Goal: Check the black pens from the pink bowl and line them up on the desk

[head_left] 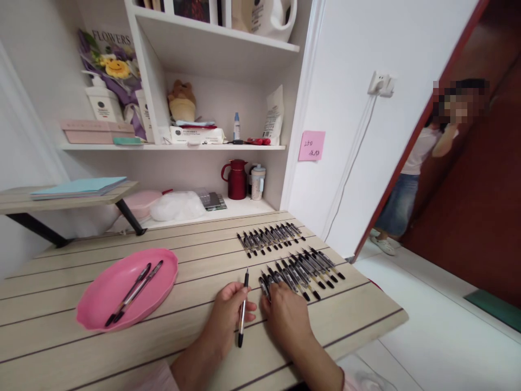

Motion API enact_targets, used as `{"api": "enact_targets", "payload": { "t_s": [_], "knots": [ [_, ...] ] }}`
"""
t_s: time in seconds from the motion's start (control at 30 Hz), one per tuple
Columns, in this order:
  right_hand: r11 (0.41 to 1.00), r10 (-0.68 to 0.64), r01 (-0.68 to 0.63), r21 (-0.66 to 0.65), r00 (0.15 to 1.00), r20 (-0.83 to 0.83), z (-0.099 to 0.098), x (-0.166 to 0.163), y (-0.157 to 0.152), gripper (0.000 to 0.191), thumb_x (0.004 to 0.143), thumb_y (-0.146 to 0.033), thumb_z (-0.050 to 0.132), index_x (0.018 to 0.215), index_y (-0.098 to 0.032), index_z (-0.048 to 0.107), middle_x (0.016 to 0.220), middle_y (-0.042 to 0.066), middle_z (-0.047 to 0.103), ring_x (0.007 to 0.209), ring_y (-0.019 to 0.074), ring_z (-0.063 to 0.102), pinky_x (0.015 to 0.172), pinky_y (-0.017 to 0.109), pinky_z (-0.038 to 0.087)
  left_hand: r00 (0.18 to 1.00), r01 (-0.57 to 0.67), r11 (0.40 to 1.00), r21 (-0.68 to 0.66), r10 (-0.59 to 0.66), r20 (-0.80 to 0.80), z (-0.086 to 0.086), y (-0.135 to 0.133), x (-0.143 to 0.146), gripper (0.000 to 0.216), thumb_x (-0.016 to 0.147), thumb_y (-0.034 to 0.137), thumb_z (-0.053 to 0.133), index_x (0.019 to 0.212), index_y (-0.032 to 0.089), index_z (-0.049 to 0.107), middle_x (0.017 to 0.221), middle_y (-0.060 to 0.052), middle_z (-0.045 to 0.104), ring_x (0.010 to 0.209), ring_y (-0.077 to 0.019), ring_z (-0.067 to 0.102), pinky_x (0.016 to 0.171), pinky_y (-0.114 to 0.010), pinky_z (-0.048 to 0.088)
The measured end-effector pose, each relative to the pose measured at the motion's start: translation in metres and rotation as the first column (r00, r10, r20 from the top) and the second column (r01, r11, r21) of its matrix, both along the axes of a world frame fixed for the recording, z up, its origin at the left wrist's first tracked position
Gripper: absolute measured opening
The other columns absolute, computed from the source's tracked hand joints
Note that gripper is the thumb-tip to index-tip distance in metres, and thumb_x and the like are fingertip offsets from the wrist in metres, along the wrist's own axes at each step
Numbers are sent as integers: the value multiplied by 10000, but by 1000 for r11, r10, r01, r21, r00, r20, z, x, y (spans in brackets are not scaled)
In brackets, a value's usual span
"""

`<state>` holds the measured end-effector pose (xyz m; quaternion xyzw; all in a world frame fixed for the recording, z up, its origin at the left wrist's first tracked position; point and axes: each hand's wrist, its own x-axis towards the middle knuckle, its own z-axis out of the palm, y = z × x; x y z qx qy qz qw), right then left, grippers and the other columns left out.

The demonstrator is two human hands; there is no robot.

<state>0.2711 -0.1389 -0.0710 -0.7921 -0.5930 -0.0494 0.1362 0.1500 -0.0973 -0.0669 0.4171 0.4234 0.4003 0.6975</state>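
Note:
My left hand (pixel 228 316) is closed round a black pen (pixel 243 309), which points away from me over the wooden table (pixel 187 260). My right hand (pixel 287 314) rests on the table with its fingers curled over the near ends of the front row of black pens (pixel 303 267). A second row of black pens (pixel 271 237) lies farther back. On the left stands a pink tray (pixel 101 298) with two black pens (pixel 134 293) in it.
Behind the table, shelves hold a red jug (pixel 236 179), a plush toy (pixel 182 101), boxes and bottles. A pink note (pixel 311 145) sticks to the white wall. A person (pixel 411 174) stands in the doorway at right. The table's right edge drops to the floor.

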Motion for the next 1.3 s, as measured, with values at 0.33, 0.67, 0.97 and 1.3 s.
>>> {"api": "enact_targets", "payload": {
  "t_s": [0.33, 0.67, 0.97, 1.3],
  "knots": [
    [949, 265, -167, 268, 883, -388, 0, -7, -32, 138, 837, -277, 438, 773, -193, 527, 684, 18, 615, 601, 135, 578, 551, 218, 379, 995, 10, 999, 35, -13, 98, 0, 4, -4, 243, 635, 314, 677, 778, 155, 562, 637, 6, 592, 618, -131, 599, 585, -244, 457],
    [916, 314, -232, 329, 922, -226, -25, -19, -42, 150, 833, -174, 423, 962, -199, 495, 790, 43, 630, 678, 168, 613, 575, 238, 412, 997, 75, 996, 40, -75, 5, -2, -1, -3, 237, 641, 329, 662, 745, 152, 543, 607, 1, 606, 586, -132, 597, 574, -249, 461],
    [968, 170, -154, 198, 983, -65, -25, -12, -42, 144, 825, -97, 407, 776, -196, 499, 712, 27, 591, 598, 148, 589, 521, 232, 350, 971, 10, 975, 221, 43, -235, -15, 7, -2, 324, 639, 255, 613, 940, 137, 594, 817, -50, 607, 539, -89, 514, 378, -169, 344],
    [986, 103, -93, 137, 992, -67, -21, -3, -33, 126, 855, -187, 403, 780, -198, 503, 746, 33, 598, 598, 152, 596, 497, 245, 328, 965, 44, 977, 211, 12, -261, -13, 4, 0, 238, 624, 218, 600, 849, 146, 626, 774, -39, 624, 546, -93, 505, 408, -171, 322]
  ]
}}
